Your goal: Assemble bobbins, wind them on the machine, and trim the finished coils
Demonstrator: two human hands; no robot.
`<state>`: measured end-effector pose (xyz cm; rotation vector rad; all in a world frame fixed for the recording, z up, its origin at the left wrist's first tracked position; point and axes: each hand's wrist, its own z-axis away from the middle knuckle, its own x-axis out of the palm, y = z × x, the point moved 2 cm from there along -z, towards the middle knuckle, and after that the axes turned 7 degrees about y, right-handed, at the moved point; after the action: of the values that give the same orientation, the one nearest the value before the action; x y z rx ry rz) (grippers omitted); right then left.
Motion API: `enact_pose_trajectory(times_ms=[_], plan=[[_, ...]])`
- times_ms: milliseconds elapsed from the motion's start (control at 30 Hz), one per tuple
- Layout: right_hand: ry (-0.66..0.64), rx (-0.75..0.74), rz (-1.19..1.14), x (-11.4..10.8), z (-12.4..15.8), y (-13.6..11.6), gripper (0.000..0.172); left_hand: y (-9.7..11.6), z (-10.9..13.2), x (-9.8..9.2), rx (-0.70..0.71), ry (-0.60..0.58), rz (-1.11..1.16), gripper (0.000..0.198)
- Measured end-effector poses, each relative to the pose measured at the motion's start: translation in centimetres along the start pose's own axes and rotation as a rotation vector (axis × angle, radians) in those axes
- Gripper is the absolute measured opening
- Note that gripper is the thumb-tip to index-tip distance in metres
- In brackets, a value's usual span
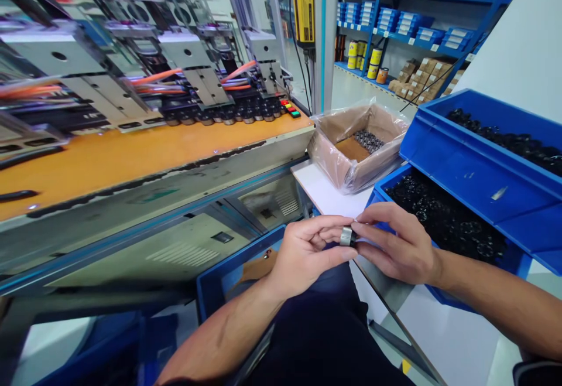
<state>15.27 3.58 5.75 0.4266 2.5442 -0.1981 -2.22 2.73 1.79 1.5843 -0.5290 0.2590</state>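
A small silver and black cylindrical part point(346, 236) sits between my two hands, just above my lap. My left hand point(307, 251) is closed, pinching the part between thumb and fingers. My right hand point(397, 244) is closed on the same part from the right, fingertips meeting the left ones. Directly behind my right hand a blue bin point(381, 188) holds several black ring-shaped parts point(443, 219).
An orange machine bench point(132, 151) with a row of black fixtures point(219, 115) runs on the left. A plastic-lined cardboard box point(346, 163) stands on a white table point(325, 193). A second blue bin point(474, 169) is stacked above. A blue crate point(228, 272) sits below. Blue shelving point(417, 17) lines the back.
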Motion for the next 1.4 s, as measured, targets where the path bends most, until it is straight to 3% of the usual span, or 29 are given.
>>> enact_pose_trajectory(times_ms=[800,1033,1167,1300,1400], plan=[[0.012,-0.020,0.012,-0.1,-0.2,-0.1,0.023,0.2,0.2,-0.3,-0.045,0.015,-0.055,0.037],[-0.008,-0.255,0.155,-0.6,-0.1,-0.3,0.022,-0.4,0.5,0.7,-0.087,0.056,-0.043,0.039],[-0.032,-0.177,0.204,-1.1,0.5,-0.7,0.026,-1.1,0.5,1.4,0.064,0.133,-0.031,0.046],[0.021,0.012,0.145,-1.3,1.8,-0.5,0.031,0.1,-0.3,0.9,0.356,-0.009,-0.279,0.042],[0.027,0.059,0.068,-1.2,2.7,0.2,0.025,1.1,-0.5,0.4,0.584,-0.109,-0.407,0.029]])
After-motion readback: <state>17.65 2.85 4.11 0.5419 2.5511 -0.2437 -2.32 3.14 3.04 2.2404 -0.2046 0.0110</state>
